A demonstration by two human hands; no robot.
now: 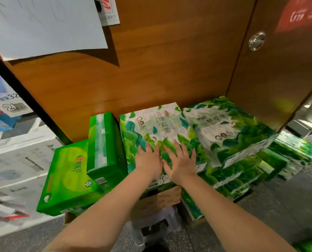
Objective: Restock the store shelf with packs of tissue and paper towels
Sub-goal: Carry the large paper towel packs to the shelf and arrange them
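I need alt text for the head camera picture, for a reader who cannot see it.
Two bare hands, left hand and right hand, press flat, side by side, on a leaf-printed tissue pack against a wooden panel. A similar pack lies tilted at right; plain green packs stand at left.

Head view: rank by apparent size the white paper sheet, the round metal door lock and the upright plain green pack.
1. White paper sheet, though partly cropped.
2. Upright plain green pack.
3. Round metal door lock.
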